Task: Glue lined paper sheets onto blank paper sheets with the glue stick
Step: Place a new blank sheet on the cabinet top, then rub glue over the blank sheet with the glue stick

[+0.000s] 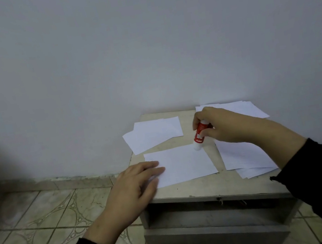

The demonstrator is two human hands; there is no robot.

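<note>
Gluing step: your right hand [223,125] grips the glue stick [199,135], tip on the centre sheet's [184,163] far right corner, left hand [133,187] flat, pinning its near-left edge; next, probably sweep across.

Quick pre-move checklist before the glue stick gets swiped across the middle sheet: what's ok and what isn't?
1. Glue stick gripped in right hand: ok.
2. Stick's white end down at the far right corner of the middle sheet: ok.
3. Left hand flat on the sheet's left edge, pinning it: ok.
4. Cap off and glue exposed: cannot tell.
5. Sheet lies fully on the cabinet top: not ok, its left edge overhangs under the hand.
6. Whether the right-hand stack is lined: cannot tell, too faint.
</note>
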